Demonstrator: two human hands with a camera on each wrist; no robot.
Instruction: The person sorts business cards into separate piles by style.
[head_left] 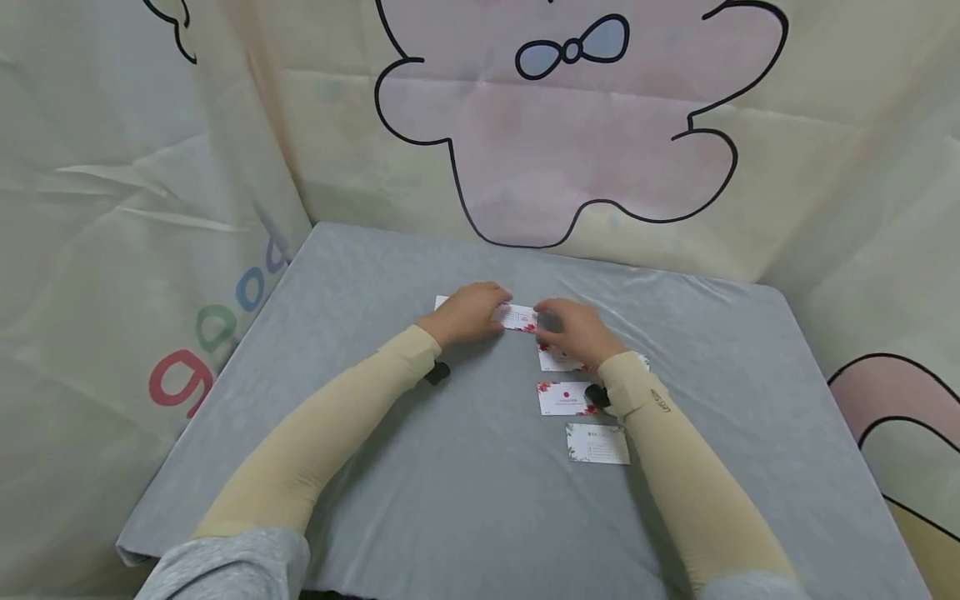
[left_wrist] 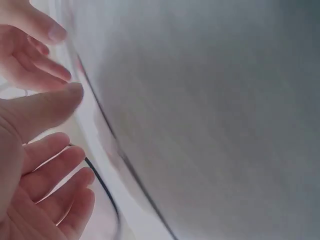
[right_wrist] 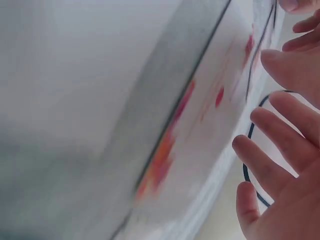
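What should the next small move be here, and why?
Probably pinch the card by its right end with the right hand: that end lies by the hand's thumb and fingertips, which stand apart, while the left hand is at the other end.

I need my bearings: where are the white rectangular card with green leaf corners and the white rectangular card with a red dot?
White rectangular green-leafed card (head_left: 597, 444), head view, middle of its face.
White rectangular red-dotted card (head_left: 564, 401), head view, face just below the dot.
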